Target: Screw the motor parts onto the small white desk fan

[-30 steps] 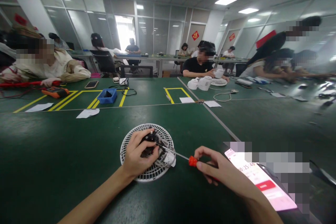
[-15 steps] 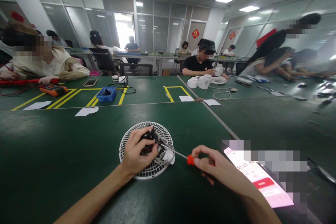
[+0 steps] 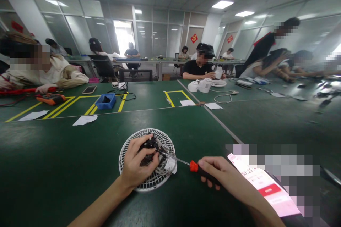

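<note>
A round white fan grille [image 3: 127,178] lies on the green table in front of me. On it sits a black motor assembly [image 3: 150,142] with a coiled pale cable and a white plug [image 3: 170,165] at its right side. My left hand [image 3: 140,165] is closed around the black assembly, thumb and fingers on its near and left sides. My right hand [image 3: 220,172] grips a screwdriver [image 3: 194,166] with a red and black handle. The screwdriver's shaft points left, its tip at the assembly by my left fingertips; the exact contact is hidden.
A lit phone [image 3: 266,188] lies to the right of my right hand. Farther off are a blue bin [image 3: 105,101], an orange meter [image 3: 51,98], paper slips [image 3: 85,120] and white housings [image 3: 204,85]. Co-workers sit across and along the tables.
My right hand's fingers have shifted from a fingertip hold near the red collar to a fuller wrap around the handle. My left hand stays on the assembly; the view has tilted slightly.
</note>
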Available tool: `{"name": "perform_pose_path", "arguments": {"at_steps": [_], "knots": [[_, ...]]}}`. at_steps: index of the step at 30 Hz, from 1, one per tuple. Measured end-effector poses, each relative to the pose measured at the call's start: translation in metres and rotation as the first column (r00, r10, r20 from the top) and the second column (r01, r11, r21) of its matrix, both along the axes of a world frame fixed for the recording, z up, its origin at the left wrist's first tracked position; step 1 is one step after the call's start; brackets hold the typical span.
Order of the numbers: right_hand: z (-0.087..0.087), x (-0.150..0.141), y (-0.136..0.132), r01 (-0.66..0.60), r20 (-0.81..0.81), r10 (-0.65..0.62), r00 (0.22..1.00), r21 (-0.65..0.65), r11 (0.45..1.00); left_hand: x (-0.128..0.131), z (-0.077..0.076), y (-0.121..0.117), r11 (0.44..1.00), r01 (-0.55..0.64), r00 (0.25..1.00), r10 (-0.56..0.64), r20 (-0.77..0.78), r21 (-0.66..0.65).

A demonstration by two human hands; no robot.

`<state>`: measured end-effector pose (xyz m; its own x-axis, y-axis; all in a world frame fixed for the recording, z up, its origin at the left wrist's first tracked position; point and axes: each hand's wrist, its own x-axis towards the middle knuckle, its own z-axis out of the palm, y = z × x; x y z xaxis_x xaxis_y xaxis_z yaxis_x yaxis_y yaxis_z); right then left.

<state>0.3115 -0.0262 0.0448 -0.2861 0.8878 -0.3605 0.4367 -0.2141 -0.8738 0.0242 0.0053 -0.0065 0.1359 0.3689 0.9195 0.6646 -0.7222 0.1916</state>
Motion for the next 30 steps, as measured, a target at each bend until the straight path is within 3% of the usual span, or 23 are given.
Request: {"name": "perform_pose_path", "arguments": {"at_steps": [3,8,11,20,30], "knots": [[0.000,-0.003,-0.002,-0.007,0.029,0.007,1.000,0.002,1.000,-0.001,-0.002,0.000,1.000,-0.001,1.000,0.001,-0.003,-0.004],[0.011,-0.005,-0.008,0.037,0.004,-0.038,0.999,0.120,0.992,-0.001,-0.003,0.001,1.000,-0.013,1.000,0.013,-0.017,0.006],[0.015,-0.006,-0.010,0.038,0.002,-0.038,0.999,0.103,0.994,-0.001,-0.001,0.000,0.999,-0.025,0.999,0.026,-0.023,0.021],[0.006,-0.001,-0.006,-0.032,0.010,0.031,0.999,0.131,0.991,0.002,-0.001,-0.001,1.000,-0.030,0.999,0.030,-0.020,0.000],[0.006,-0.008,-0.007,0.004,0.003,-0.004,1.000,0.001,1.000,0.003,-0.001,-0.001,0.999,-0.035,0.999,0.035,-0.014,-0.015]]}}
